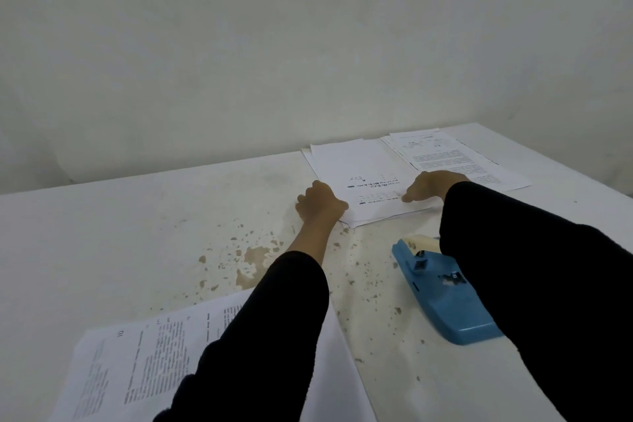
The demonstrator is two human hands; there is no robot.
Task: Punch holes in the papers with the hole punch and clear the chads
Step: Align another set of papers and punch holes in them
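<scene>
Both arms, in black sleeves, were extended forward over the stained table (137, 216). The left hand (320, 204) was knuckles-up, its fingers curled together round the near-left edge of the paper stack (359, 164). The right hand (433, 187) lay on the stack's right side, thumb (407, 198) stretched flat across the top sheet; its remaining fingers were hidden, so their state could not be determined. The blue hole punch (445, 298) lay near the stack, partly under the right forearm, untouched by either hand.

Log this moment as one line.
left hand grips middle paper stack edge | right hand thumb on it | blue hole punch untouched
</scene>
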